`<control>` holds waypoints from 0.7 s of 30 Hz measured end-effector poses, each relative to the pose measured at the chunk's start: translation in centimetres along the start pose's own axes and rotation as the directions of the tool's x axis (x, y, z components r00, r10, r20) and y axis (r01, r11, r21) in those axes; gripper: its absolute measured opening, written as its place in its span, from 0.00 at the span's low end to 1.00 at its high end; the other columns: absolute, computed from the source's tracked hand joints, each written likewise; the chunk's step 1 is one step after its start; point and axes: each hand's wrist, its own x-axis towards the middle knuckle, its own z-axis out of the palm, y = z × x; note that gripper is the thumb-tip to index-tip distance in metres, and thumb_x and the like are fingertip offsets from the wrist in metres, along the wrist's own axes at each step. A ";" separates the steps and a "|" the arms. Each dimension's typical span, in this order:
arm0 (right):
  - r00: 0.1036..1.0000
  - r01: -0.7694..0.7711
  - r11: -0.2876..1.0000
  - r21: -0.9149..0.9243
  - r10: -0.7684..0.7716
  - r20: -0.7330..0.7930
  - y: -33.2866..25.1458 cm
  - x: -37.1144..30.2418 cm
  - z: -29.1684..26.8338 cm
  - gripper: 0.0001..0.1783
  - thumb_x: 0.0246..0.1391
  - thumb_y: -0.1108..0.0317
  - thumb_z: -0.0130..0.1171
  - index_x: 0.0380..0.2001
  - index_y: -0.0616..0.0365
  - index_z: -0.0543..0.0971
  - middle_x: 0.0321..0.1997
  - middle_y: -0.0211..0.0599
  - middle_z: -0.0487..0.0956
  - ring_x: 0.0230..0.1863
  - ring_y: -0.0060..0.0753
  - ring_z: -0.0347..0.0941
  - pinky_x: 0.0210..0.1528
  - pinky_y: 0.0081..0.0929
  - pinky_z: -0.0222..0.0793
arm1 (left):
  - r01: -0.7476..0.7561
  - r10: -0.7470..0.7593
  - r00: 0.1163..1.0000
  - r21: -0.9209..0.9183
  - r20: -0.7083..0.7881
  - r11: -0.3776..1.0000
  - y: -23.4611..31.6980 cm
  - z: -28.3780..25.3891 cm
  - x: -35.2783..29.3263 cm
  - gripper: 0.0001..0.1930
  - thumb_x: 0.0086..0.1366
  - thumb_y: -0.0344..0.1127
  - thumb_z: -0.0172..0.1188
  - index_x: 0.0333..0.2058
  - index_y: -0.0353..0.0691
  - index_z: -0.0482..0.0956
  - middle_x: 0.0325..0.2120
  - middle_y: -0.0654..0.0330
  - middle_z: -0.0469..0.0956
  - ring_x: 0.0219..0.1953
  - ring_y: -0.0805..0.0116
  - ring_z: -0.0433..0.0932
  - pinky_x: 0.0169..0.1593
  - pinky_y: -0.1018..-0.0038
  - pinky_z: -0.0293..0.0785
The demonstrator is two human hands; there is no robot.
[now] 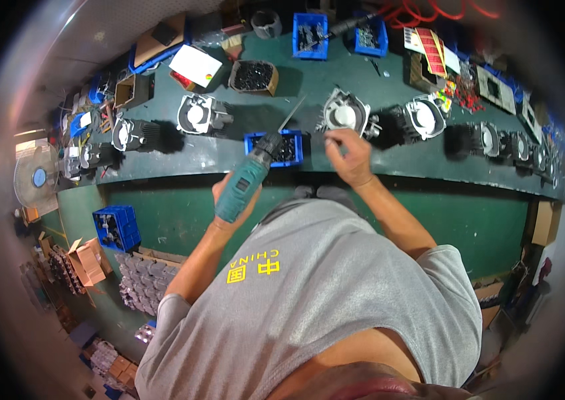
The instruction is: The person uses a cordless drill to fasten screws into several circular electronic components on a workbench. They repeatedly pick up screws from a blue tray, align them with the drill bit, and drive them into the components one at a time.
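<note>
My left hand [220, 192] is wrapped round a teal power screwdriver [242, 183], whose long thin bit points up and to the right over the bench. Below that bit stands a small blue bin [288, 148] of dark small parts, partly hidden by the tool. My right hand [351, 159] has its fingers curled in against the thumb; whatever they may hold is too small to tell. It is at the near edge of a silver metal housing [346, 115] with a round pale centre. The bit and this housing are apart.
More housings stand along the bench, one at the left [197, 115] and one at the right [424, 117]. Behind are a carton of black parts [254, 77] and blue bins [310, 37]. A red coiled hose [422, 9] hangs at the back. A fan [37, 177] stands far left.
</note>
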 end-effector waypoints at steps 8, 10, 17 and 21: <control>0.847 -0.279 0.954 0.107 0.192 0.496 1.8 -2.0 7.3 0.09 0.57 0.71 0.63 0.41 0.61 0.82 0.37 0.47 0.83 0.36 0.48 0.82 0.41 0.36 0.77 | 0.015 -0.012 0.999 0.061 -0.050 0.998 -1.6 -0.5 -2.3 0.13 0.54 0.28 0.72 0.37 0.36 0.80 0.27 0.54 0.82 0.28 0.56 0.84 0.34 0.69 0.78; 0.844 -0.244 0.968 0.061 0.181 0.506 1.4 -1.0 7.3 0.09 0.56 0.71 0.63 0.40 0.62 0.82 0.37 0.48 0.84 0.37 0.49 0.82 0.41 0.36 0.77 | -0.022 0.029 0.998 0.115 -0.052 0.993 -2.2 -0.8 -2.2 0.12 0.54 0.27 0.72 0.37 0.36 0.80 0.28 0.54 0.82 0.29 0.57 0.85 0.34 0.69 0.78; 0.875 -0.239 0.971 -0.018 0.223 0.429 1.4 -0.5 6.7 0.07 0.55 0.76 0.63 0.37 0.64 0.82 0.36 0.51 0.84 0.38 0.50 0.82 0.40 0.36 0.77 | 0.097 -0.099 0.991 -0.027 -0.089 0.995 -4.1 -0.4 -2.5 0.10 0.55 0.27 0.71 0.36 0.36 0.80 0.27 0.55 0.82 0.29 0.59 0.84 0.35 0.69 0.78; 0.899 -0.289 0.957 0.011 0.267 0.347 2.8 -0.5 9.6 0.09 0.54 0.76 0.64 0.40 0.65 0.82 0.38 0.52 0.83 0.37 0.52 0.82 0.41 0.36 0.77 | 0.120 -0.118 0.988 0.015 -0.097 0.993 -5.1 -0.3 -2.4 0.09 0.56 0.28 0.70 0.35 0.36 0.81 0.28 0.56 0.82 0.28 0.62 0.83 0.35 0.69 0.78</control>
